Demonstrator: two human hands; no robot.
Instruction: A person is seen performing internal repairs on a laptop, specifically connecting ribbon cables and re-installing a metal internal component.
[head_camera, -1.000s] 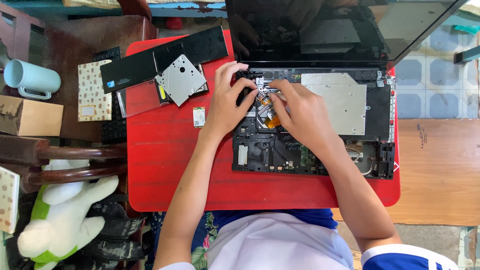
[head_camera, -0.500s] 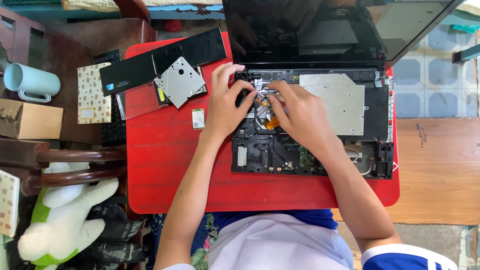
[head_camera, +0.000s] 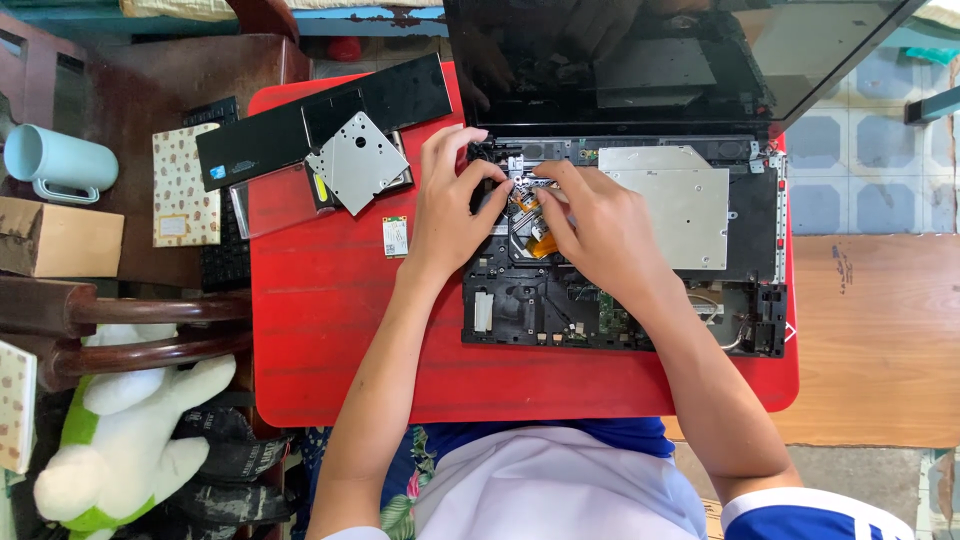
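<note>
An opened laptop (head_camera: 640, 300) with its keyboard cover removed lies on a red table (head_camera: 330, 330), its dark screen (head_camera: 660, 60) tilted back. My left hand (head_camera: 445, 205) rests on the left part of the bare chassis, fingers bent down onto a small metal bracket near the hinge. My right hand (head_camera: 590, 225) lies just right of it, fingertips pinching at the same spot above an orange flat cable (head_camera: 537, 235). A silver metal plate (head_camera: 680, 200) covers the chassis to the right of my hands.
A black panel (head_camera: 320, 125), a silver drive (head_camera: 355, 160) and a small green circuit card (head_camera: 395, 236) lie at the table's left. A pale blue mug (head_camera: 60, 160), a cardboard box (head_camera: 60, 238) and a plush toy (head_camera: 120, 440) sit further left. Wooden board (head_camera: 880, 340) at right.
Both hands stay on the same spot of the chassis; the fingers have shifted only slightly.
</note>
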